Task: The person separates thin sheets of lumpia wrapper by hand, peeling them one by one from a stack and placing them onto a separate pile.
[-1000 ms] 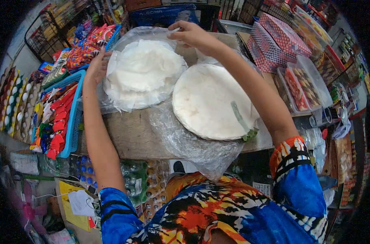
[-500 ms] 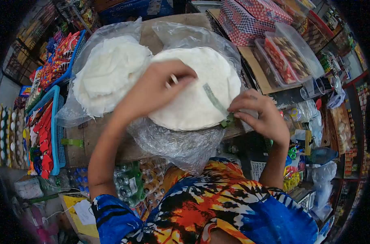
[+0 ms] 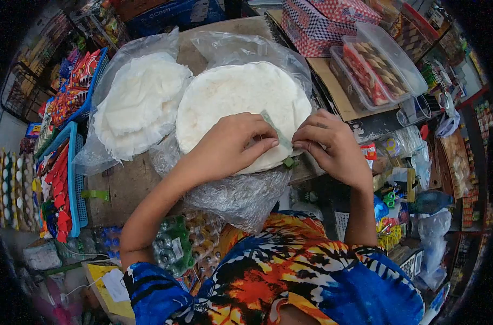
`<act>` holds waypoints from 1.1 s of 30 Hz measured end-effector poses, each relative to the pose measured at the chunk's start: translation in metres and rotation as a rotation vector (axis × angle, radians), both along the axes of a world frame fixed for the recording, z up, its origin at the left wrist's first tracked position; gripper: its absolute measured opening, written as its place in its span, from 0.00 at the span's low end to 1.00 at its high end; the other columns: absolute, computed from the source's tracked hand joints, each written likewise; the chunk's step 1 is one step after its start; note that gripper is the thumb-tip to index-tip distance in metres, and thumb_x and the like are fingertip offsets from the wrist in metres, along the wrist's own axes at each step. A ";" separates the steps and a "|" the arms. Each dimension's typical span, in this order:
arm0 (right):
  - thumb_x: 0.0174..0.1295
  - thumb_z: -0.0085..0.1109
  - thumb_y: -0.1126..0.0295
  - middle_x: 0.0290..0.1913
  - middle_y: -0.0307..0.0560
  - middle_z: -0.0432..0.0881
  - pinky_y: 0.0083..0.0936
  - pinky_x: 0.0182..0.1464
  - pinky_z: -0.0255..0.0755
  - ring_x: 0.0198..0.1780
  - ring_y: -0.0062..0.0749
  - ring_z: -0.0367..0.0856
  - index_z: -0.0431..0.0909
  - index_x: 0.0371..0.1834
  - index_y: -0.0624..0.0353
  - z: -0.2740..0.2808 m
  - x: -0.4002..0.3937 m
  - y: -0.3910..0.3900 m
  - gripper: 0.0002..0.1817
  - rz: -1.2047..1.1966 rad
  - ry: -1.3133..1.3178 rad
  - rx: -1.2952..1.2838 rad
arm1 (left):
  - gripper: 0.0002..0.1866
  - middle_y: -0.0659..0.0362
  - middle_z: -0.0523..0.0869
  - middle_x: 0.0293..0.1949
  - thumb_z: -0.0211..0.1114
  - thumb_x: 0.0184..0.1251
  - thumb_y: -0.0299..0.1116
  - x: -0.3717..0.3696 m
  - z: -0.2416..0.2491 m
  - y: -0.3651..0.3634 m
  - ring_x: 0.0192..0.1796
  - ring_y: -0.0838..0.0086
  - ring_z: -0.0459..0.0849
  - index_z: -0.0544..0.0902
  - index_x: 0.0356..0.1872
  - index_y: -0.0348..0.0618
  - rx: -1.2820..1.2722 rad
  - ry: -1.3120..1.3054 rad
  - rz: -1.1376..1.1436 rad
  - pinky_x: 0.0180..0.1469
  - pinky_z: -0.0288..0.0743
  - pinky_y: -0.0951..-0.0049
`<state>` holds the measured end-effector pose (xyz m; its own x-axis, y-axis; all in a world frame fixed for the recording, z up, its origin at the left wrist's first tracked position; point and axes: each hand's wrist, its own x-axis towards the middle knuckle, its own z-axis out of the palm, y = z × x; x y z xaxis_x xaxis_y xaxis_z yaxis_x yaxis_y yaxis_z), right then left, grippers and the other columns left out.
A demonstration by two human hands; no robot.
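A stack of thin round white wrappers lies on clear plastic on the wooden table. A narrow translucent green strip rests across its right side. My left hand is low over the stack, thumb and fingers closed beside the strip; what is between them is hidden. My right hand pinches at the stack's right edge near the strip, but I cannot make out what is in its fingertips. A second pile of ragged-edged white wrappers sits to the left on an open plastic bag.
Blue baskets of packets stand along the left edge. A short green strip sticks to the tabletop. On the right are a clear tub of rolled wafers and a checkered box. Bottled drinks are below the table.
My left hand has come down and toward me, from above the stack's middle to beside the green strip. My right hand has shifted slightly left, its fingertips now closer to my left hand.
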<state>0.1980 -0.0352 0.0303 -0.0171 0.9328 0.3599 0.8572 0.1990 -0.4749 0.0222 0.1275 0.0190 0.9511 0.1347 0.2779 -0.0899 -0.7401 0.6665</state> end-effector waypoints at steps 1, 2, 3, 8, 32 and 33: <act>0.52 0.61 0.77 0.33 0.48 0.77 0.38 0.43 0.70 0.40 0.48 0.76 0.79 0.32 0.63 0.002 -0.001 0.002 0.05 -0.018 -0.028 0.024 | 0.09 0.51 0.84 0.37 0.64 0.64 0.31 0.000 0.001 -0.001 0.42 0.60 0.83 0.84 0.39 0.37 0.000 0.001 0.005 0.45 0.75 0.67; 0.52 0.61 0.77 0.33 0.48 0.77 0.38 0.43 0.70 0.40 0.48 0.76 0.79 0.32 0.63 0.003 -0.003 0.004 0.05 -0.015 -0.027 0.024 | 0.09 0.51 0.84 0.37 0.64 0.64 0.32 0.000 0.003 -0.001 0.41 0.60 0.83 0.84 0.39 0.37 -0.008 0.013 0.017 0.44 0.75 0.67; 0.52 0.61 0.77 0.32 0.48 0.77 0.38 0.42 0.69 0.39 0.47 0.75 0.79 0.32 0.63 0.004 -0.006 0.007 0.05 -0.042 0.005 0.059 | 0.09 0.51 0.84 0.37 0.65 0.63 0.33 0.001 0.004 -0.002 0.40 0.60 0.83 0.84 0.39 0.37 -0.016 0.026 0.027 0.44 0.76 0.67; 0.52 0.61 0.78 0.32 0.49 0.76 0.38 0.41 0.68 0.39 0.48 0.75 0.77 0.32 0.63 0.012 -0.006 0.017 0.05 -0.030 0.027 0.090 | 0.10 0.53 0.83 0.35 0.68 0.61 0.35 0.001 -0.004 -0.011 0.39 0.60 0.83 0.84 0.36 0.40 0.095 -0.045 0.065 0.42 0.76 0.66; 0.50 0.60 0.74 0.37 0.52 0.82 0.42 0.43 0.73 0.43 0.51 0.81 0.81 0.39 0.61 0.001 -0.004 0.042 0.11 -0.014 0.003 -0.046 | 0.09 0.54 0.81 0.30 0.68 0.57 0.30 0.001 0.003 -0.013 0.30 0.65 0.83 0.78 0.31 0.35 0.010 -0.076 0.254 0.34 0.78 0.68; 0.50 0.60 0.74 0.36 0.52 0.82 0.42 0.42 0.74 0.41 0.51 0.81 0.80 0.38 0.61 0.001 -0.006 0.043 0.11 -0.033 -0.020 -0.003 | 0.10 0.54 0.81 0.30 0.68 0.56 0.31 0.000 0.006 -0.014 0.30 0.62 0.83 0.77 0.32 0.36 0.133 -0.015 0.286 0.34 0.77 0.66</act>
